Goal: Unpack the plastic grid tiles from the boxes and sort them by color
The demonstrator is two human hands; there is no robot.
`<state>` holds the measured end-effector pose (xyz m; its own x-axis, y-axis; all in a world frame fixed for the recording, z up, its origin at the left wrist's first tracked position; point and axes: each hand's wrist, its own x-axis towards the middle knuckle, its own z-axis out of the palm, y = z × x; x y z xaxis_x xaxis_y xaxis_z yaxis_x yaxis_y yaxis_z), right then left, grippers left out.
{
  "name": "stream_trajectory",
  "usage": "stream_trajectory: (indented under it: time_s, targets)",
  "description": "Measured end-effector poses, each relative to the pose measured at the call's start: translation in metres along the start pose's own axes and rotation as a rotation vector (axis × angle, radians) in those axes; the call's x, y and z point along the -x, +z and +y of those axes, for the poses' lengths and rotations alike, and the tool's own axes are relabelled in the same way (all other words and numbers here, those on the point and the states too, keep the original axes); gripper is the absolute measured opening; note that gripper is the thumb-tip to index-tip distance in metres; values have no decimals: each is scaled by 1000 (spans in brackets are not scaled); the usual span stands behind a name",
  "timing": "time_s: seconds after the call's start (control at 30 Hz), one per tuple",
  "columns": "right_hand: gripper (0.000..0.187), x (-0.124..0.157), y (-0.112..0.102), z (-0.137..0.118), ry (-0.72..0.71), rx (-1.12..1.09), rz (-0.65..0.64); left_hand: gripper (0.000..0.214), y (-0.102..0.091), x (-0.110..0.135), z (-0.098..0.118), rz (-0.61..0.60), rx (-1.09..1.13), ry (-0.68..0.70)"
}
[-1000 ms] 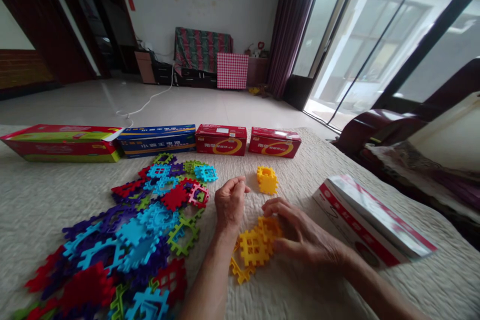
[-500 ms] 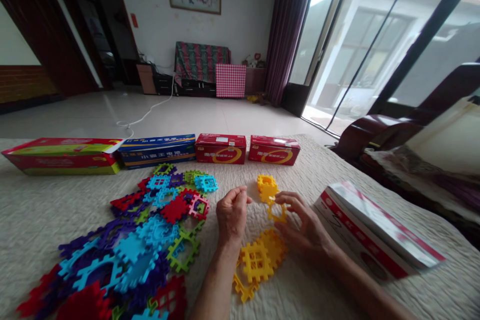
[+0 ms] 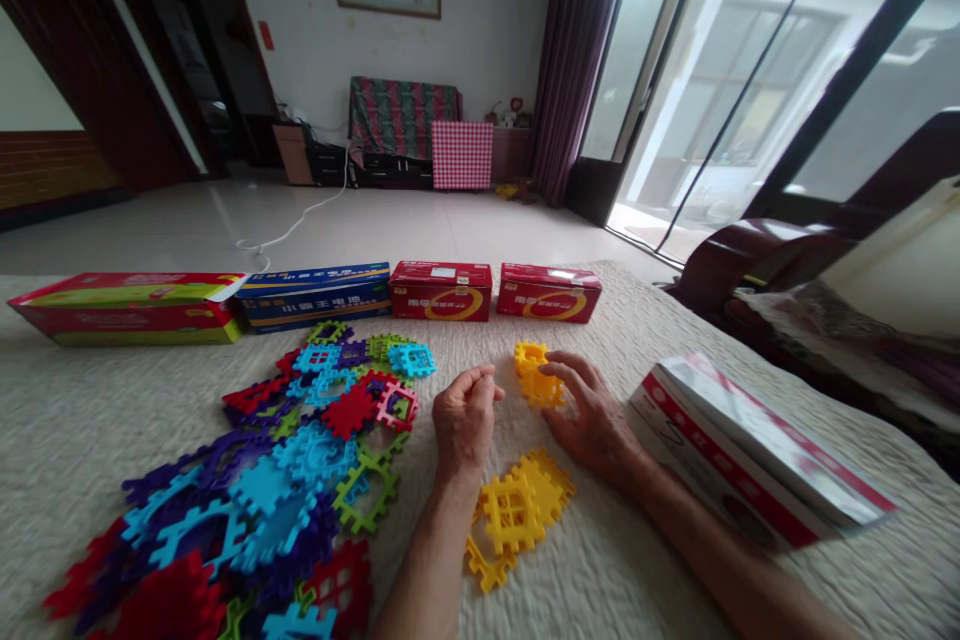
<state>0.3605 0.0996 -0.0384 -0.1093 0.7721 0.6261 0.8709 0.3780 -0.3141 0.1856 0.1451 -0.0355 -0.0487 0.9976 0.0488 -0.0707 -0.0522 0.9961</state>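
A small yellow block cube [image 3: 534,372] stands on the cream bedspread [image 3: 90,420]. My right hand [image 3: 589,415] reaches to it, fingers curled around its right side and pressing a yellow piece against it. My left hand [image 3: 465,417] rests just left of the cube, fingers loosely curled in a pinch; nothing shows in them. Several flat yellow tiles [image 3: 521,505] lie between my forearms.
A heap of red, blue, purple and green interlocking tiles [image 3: 277,465] spreads at the left. A row of cardboard boxes [image 3: 442,288] lines the far edge. A red-and-white box [image 3: 750,450] lies at the right. Beyond are the floor, curtains and glass doors.
My right hand lifted a yellow piece from the flat tiles and carried it forward to the yellow cube. My left hand stayed in place.
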Motion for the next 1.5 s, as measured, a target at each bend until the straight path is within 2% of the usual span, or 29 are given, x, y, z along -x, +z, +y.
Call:
stream_trajectory:
  time_s: [0.13, 0.2, 0.27, 0.33, 0.4, 0.47, 0.57, 0.67, 0.87, 1.1, 1.2, 1.27, 1.4, 1.5]
  targets:
    - [39, 4, -10, -6, -6, -91, 22, 28, 0, 0, 0, -3, 2, 9]
    - [32, 6, -20, -14, -18, -188, -8, 28, -1, 0, -1, -4, -1, 5]
    - [25, 6, -31, -23, -27, -291, -112, 28, -1, -1, -1, 1, 1, 0]
    - [23, 3, -42, -32, -18, -373, -273, 29, -1, -1, -1, 15, 13, -1]
    - [29, 1, -50, -41, 6, -422, -442, 29, -1, -2, -2, 33, 29, -1]
    - [40, -2, -55, -47, -7, -442, -558, 28, -1, -3, -2, 46, 43, 3]
    - [57, -3, -56, -53, -78, -424, -633, 27, -1, -2, -2, 44, 62, -2]
    - [61, -3, -53, -59, -89, -385, -685, 27, 0, -2, -1, 33, 71, -11]
    - [54, -5, -59, -57, -33, -356, -678, 27, 0, -2, -2, 28, 67, -17]
    - [55, -5, -77, -22, 88, -229, -660, 28, 0, -1, -1, 18, 60, -17]
    - [58, -2, -80, -13, 70, -172, -605, 28, 0, -1, -2, 16, 60, -12]
    - [54, 0, -80, -14, 75, -108, -617, 27, 0, -2, -3, 18, 63, -8]
    - [35, 2, -76, -28, 207, 65, -687, 28, 0, -2, -3, 19, 54, -5]
    - [25, 1, -70, -36, 225, 129, -686, 29, 0, -2, -3, 10, 40, -11]
